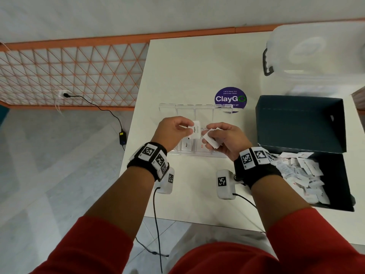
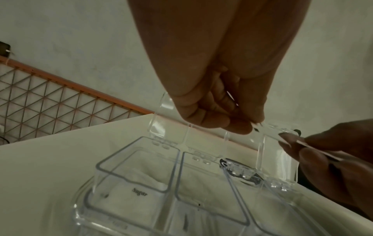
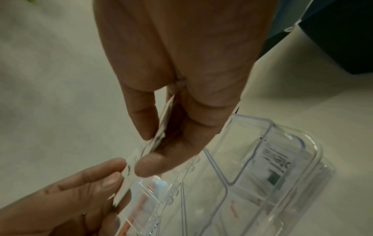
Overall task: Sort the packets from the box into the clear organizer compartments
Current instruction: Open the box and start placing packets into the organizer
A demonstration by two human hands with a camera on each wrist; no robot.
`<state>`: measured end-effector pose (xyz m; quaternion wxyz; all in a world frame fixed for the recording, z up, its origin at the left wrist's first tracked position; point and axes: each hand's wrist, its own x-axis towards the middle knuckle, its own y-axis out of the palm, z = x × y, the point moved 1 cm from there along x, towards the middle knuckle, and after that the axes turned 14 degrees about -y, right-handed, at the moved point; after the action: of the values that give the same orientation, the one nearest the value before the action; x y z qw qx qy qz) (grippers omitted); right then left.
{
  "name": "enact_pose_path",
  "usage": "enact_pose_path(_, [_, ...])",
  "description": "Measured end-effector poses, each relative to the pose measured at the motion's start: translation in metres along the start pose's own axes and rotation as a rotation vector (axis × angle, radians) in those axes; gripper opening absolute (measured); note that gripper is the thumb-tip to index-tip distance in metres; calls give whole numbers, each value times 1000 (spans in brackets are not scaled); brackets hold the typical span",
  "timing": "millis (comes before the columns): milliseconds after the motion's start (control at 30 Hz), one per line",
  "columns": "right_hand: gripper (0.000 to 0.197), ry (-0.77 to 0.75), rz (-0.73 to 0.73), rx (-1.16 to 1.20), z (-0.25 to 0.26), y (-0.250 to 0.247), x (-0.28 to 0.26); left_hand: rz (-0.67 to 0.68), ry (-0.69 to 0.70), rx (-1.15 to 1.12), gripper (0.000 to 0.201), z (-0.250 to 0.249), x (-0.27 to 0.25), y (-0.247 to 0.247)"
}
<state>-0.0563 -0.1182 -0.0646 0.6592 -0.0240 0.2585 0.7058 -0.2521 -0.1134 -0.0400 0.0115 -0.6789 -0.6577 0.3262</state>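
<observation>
My left hand (image 1: 177, 128) pinches a white Pepper packet (image 1: 195, 129) between thumb and fingers above the clear organizer (image 1: 197, 111). My right hand (image 1: 221, 138) holds a small stack of white packets (image 1: 210, 140) just to its right, also over the organizer. In the right wrist view, the stack of packets (image 3: 163, 127) sits between my thumb and fingers, and the left hand's fingertips (image 3: 113, 166) pinch the Pepper packet (image 3: 129, 172). The organizer (image 2: 141, 183) has its lids up; a Sugar packet (image 2: 139, 194) lies in the left compartment. The dark box (image 1: 308, 155) at right holds several loose packets (image 1: 302, 175).
A white table (image 1: 187, 66) carries a round purple ClayGo sticker (image 1: 230, 98) behind the organizer. A translucent lidded bin (image 1: 316, 56) stands at the back right. The box's open lid (image 1: 300, 121) rises beside my right hand. A cable and charger (image 1: 122, 137) lie on the floor at left.
</observation>
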Motion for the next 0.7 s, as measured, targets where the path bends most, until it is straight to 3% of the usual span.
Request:
enact_pose_path(200, [16, -1, -37, 20, -1, -5, -3, -100, -42, -18, 14, 11, 2, -9])
enact_pose_path(400, [15, 0, -38, 25, -1, -6, -5, -118, -132, 176, 11, 26, 7, -3])
enact_pose_path(600, [28, 23, -18, 67, 1, -6, -9, -76, -57, 460, 11, 29, 13, 11])
enact_pose_path(700, [36, 42, 4, 70, 1, -8, -9, -77, 37, 666, 23, 32, 13, 13])
